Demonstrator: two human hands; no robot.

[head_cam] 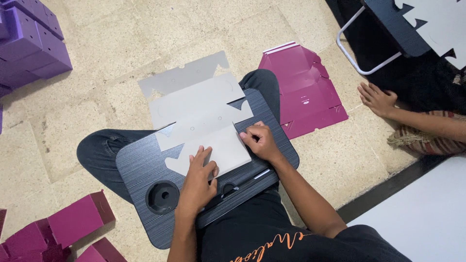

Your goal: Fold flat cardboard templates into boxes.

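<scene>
A tiled floor (121,29) is seen all around, with finished purple boxes (29,39) stacked at the upper left and magenta boxes (63,228) gathered at the lower left, so a good share of the folding is judged done. A dark lap worktop (141,165) is balanced across the seated person's legs, and on it a grey die-cut cardboard blank (199,111) is spread, its far flaps hanging over the edge above the floor. Only the nearest panel is being turned over; the rest of the blank is judged unfolded, and a flat magenta blank (303,90) is left waiting to the right. A co-worker's hand (376,98) is rested on the floor further right. The left hand (199,182) is laid flat on the near panel, fingers spread and pressing down, nothing gripped. The right hand (261,140) is curled at the panel's right edge, fingers bent and pinching the fold line.
</scene>
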